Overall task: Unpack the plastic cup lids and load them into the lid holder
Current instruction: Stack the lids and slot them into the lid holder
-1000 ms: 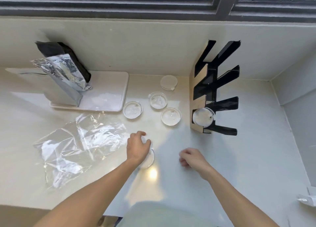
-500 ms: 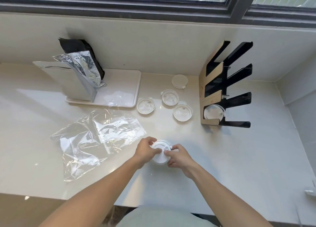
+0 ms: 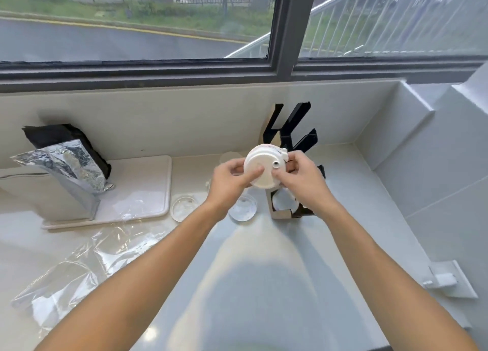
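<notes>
lid stack held up above counter, in front of holder. left hand curled round left edge, thumb across top. right hand gripping right edge, thumb near sip hole. loose lids flat on counter below hands. one lid in holder's lowest slot. empty wrap lying front left.
</notes>
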